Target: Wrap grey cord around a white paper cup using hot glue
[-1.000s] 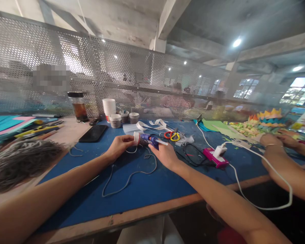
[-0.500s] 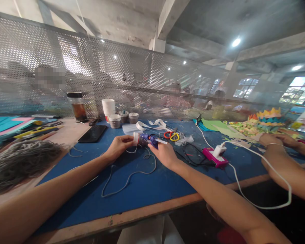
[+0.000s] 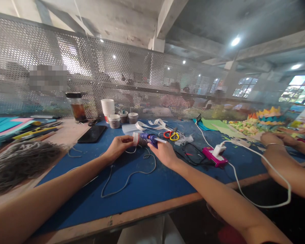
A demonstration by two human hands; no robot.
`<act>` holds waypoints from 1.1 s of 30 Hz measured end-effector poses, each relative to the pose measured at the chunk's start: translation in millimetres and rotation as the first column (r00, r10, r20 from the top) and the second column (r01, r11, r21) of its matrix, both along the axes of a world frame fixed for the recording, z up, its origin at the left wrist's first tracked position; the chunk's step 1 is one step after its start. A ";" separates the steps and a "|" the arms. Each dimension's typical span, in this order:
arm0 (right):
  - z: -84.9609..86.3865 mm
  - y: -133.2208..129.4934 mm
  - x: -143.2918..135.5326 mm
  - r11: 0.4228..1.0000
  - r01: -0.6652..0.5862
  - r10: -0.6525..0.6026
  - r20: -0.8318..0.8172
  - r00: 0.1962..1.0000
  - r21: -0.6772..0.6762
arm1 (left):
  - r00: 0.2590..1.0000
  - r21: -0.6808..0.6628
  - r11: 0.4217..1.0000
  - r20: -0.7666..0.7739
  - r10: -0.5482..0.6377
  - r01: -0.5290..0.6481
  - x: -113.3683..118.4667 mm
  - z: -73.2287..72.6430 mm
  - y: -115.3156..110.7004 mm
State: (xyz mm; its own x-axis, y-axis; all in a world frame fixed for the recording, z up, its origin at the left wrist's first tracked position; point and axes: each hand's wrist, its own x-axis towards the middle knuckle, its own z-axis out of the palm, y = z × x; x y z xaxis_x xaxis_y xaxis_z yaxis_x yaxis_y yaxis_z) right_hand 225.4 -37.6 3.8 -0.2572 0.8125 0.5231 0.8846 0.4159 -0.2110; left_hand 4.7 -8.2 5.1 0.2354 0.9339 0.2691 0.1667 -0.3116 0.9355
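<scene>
My left hand (image 3: 120,146) is closed on a small paper cup (image 3: 136,139), which lies on its side with its white rim toward that hand. Grey cord is wound around part of the cup's wall. In my right hand (image 3: 164,151) is a blue-purple hot glue gun (image 3: 150,137), with a white glue stick (image 3: 160,140) showing at its back end. The gun's front end is against or very close to the cup's wrapped side; I cannot tell if it touches. A loose grey cord (image 3: 129,179) curls across the blue mat below both hands.
Scissors (image 3: 173,135), white strips (image 3: 155,126) and a magenta power strip (image 3: 215,157) with a white cable lie beyond and right. Left are a phone (image 3: 92,134), a jar (image 3: 77,107), paper cups (image 3: 108,107) and grey yarn (image 3: 22,162). A co-worker's hands (image 3: 274,139) are at right.
My hands, the cup and the glue gun hold almost the same place. At far right, another hand shows a little more beside the co-worker's arms.
</scene>
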 end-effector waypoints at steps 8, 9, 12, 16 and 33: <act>0.8 1.6 -1.1 0.999 0.025 -0.025 0.016 1.000 -0.023 | 1.000 0.013 1.000 -0.006 -0.009 0.009 -0.6 -1.6 1.0; 1.0 1.8 -1.1 0.999 0.027 -0.027 0.018 0.999 -0.021 | 1.000 0.013 1.000 -0.006 -0.012 0.012 -0.7 -1.7 1.2; 1.3 2.3 -1.1 1.000 0.028 -0.028 0.021 0.999 -0.013 | 1.000 0.014 1.000 -0.011 -0.012 0.013 -0.7 -1.7 1.1; 2.2 1.7 -0.9 0.999 0.032 -0.031 0.030 0.999 -0.028 | 1.000 0.022 1.000 -0.015 0.002 -0.002 -0.6 -1.5 0.7; 1.0 -2.3 0.9 0.999 0.026 -0.024 0.054 0.998 -0.030 | 0.999 0.009 1.000 -0.023 0.025 -0.025 -0.3 0.0 1.6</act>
